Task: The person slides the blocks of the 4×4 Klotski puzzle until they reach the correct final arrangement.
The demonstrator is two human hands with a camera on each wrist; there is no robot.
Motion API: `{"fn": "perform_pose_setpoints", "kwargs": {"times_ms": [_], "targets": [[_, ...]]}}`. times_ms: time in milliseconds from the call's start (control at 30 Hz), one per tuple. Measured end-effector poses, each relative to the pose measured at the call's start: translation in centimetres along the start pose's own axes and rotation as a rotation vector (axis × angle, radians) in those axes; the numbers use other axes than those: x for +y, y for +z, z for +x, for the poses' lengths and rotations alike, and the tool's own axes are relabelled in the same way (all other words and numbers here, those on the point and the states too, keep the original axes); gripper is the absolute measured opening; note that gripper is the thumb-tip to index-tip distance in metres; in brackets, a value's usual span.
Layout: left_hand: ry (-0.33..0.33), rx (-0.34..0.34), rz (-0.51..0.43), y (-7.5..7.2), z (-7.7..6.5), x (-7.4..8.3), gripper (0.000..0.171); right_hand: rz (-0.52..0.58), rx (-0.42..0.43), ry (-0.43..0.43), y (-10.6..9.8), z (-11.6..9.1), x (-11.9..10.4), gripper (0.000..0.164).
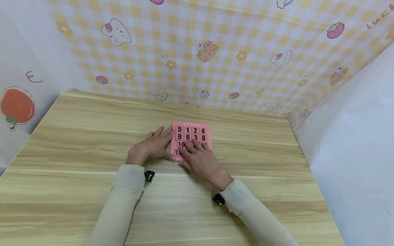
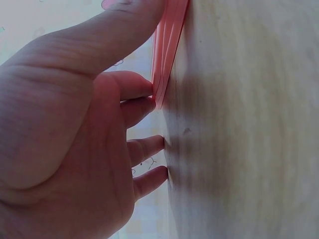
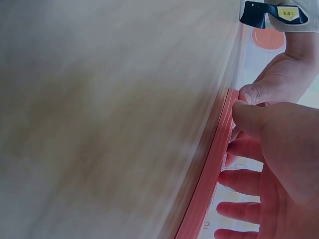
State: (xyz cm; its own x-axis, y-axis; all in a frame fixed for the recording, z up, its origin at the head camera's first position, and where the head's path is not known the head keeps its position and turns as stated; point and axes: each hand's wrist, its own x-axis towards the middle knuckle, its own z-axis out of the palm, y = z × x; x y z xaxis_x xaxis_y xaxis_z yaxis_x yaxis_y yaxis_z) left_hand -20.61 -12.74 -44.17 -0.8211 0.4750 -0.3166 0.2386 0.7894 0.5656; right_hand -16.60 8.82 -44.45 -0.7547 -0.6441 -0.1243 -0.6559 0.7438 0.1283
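A pink number slide puzzle [image 1: 191, 123], with black numerals on its tiles, lies flat on the wooden table. My left hand [image 1: 155, 143] is at its left side, index finger on the left edge and thumb by the near left corner. In the left wrist view, two fingertips of the left hand [image 2: 94, 124] touch the pink frame's edge [image 2: 167, 55], the other two reach the tabletop. My right hand [image 1: 201, 162] rests over the lower rows, fingers extended onto the tiles, hiding several numbers. In the right wrist view, the right hand's fingers [image 3: 241, 181] spread over the face of the puzzle [image 3: 204, 194].
The pale wooden table [image 1: 77, 143] extends around the puzzle. A yellow checked cloth [image 1: 184, 51] with cartoon prints hangs behind it, and white sheets [image 1: 354, 136] enclose the sides. Black camera mounts [image 1: 149, 176] sit at both wrists.
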Motion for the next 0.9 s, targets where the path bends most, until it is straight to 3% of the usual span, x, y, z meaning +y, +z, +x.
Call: {"fn": "perform_pose_setpoints", "kwargs": {"times_ms": [600,900], "targets": [[0.007,0.001,0.011,-0.02,-0.08,-0.12,0.111,0.008,-0.052,0.009,-0.35,0.40,-0.69,0.058],[0.010,0.008,0.000,-0.02,-0.14,0.01,0.113,0.016,-0.035,0.016,-0.21,0.57,-0.98,0.058]]}}
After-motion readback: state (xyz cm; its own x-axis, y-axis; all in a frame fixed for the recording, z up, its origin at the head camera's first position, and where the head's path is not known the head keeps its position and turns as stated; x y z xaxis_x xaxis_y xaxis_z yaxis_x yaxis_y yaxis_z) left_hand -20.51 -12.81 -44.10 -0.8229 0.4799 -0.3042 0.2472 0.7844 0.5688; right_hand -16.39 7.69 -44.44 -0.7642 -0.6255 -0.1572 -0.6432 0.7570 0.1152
